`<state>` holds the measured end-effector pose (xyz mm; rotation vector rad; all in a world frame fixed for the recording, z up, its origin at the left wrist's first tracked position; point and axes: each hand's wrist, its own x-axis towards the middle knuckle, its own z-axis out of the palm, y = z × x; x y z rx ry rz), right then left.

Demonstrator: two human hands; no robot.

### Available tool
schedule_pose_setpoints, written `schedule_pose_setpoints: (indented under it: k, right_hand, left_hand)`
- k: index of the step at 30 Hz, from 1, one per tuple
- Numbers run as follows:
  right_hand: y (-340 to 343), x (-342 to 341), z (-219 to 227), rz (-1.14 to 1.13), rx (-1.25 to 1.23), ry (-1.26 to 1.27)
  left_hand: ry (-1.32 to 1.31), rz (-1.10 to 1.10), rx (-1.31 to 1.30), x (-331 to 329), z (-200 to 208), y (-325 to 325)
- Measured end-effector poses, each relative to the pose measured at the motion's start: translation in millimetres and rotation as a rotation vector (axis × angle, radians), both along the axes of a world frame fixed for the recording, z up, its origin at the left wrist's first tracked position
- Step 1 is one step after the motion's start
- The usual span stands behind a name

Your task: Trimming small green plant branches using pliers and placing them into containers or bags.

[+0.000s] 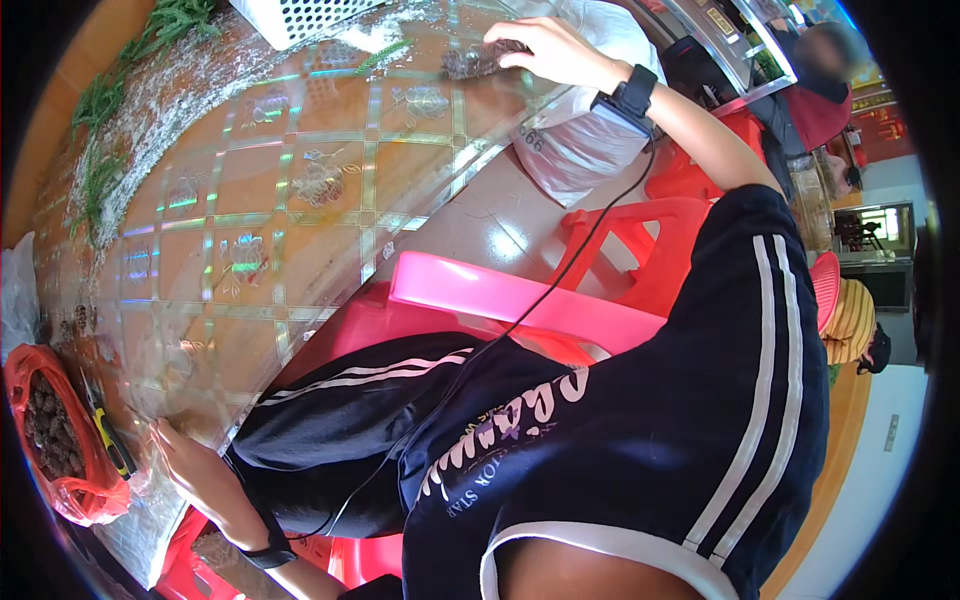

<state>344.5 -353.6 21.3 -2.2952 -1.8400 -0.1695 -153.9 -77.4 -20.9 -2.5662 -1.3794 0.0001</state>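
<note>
By the table's near edge, at the top of the head view, the right hand curls around a cone; a light pinch should spare its scales. Well apart, the left hand rests near the pliers; whether it holds anything, I cannot tell.

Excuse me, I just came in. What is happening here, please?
The person's right hand curls around a dark pine cone at the table. The left hand is near pliers and a red plastic bag of pine cones; whether it holds something is unclear. Green sprigs lie beside white flakes.
</note>
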Motion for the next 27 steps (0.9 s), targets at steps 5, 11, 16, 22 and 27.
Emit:
schedule_pose_setpoints:
  k: [5, 11, 16, 22, 27]
  right_hand:
    - [2, -16, 5, -0.1, 0.049, 0.031]
    - [7, -114, 12, -0.185, 0.011, 0.211]
    - [17, -147, -8, -0.135, 0.079, 0.143]
    - [-23, -100, -26, -0.26, 0.31, 0.07]
    - [-81, -18, -27, -0.523, 0.345, -0.009]
  left_hand:
    - [-0.007, -0.002, -0.002, -1, -1, 2]
    - [-0.023, -0.011, 0.004, -2, -1, 1]
    - [-0.007, -0.004, -0.025, -1, 0, 2]
    - [-0.025, -0.018, -0.024, -2, 2, 1]
    - [-0.014, -0.013, 0.004, -1, -1, 2]
